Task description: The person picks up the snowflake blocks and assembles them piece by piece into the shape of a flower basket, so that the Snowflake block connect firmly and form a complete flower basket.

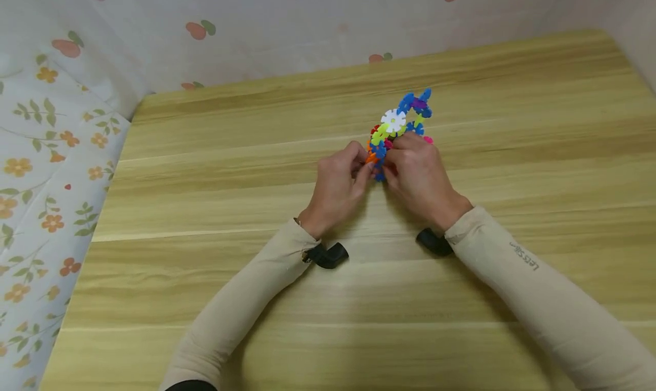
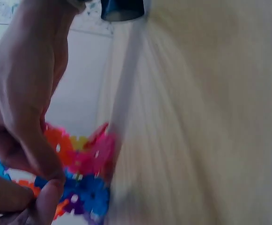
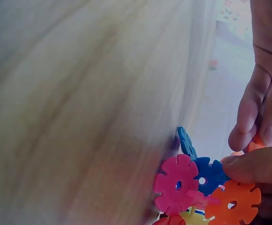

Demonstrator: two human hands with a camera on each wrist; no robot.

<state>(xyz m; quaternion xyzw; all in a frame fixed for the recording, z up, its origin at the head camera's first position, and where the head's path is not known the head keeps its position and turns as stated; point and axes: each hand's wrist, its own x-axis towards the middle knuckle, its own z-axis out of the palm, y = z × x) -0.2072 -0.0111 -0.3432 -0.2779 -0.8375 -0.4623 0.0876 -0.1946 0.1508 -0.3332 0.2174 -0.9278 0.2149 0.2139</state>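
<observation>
A colourful build of interlocking notched plastic discs [image 1: 393,120] stands on the table between the two hands. Its discs are blue, white, yellow, orange, pink, red and purple. My left hand [image 1: 335,186] pinches an orange disc [image 1: 371,158] at the near left side of the build. From the other side, my right hand [image 1: 422,172] grips the build, its fingers hiding part of it. Seen from the right wrist, the thumb [image 3: 248,164] presses by a blue disc [image 3: 210,172], beside a pink disc [image 3: 175,184]. The left wrist view shows blue discs [image 2: 93,194] close to the left fingertips.
The wood-grain table [image 1: 205,288] spreads around the build. A patterned white curtain [image 1: 307,32] hangs behind the table, and floral cloth [image 1: 46,209] covers the left side. Black curved pieces [image 1: 329,255] stick out at both wrists, below the beige sleeves [image 1: 256,294].
</observation>
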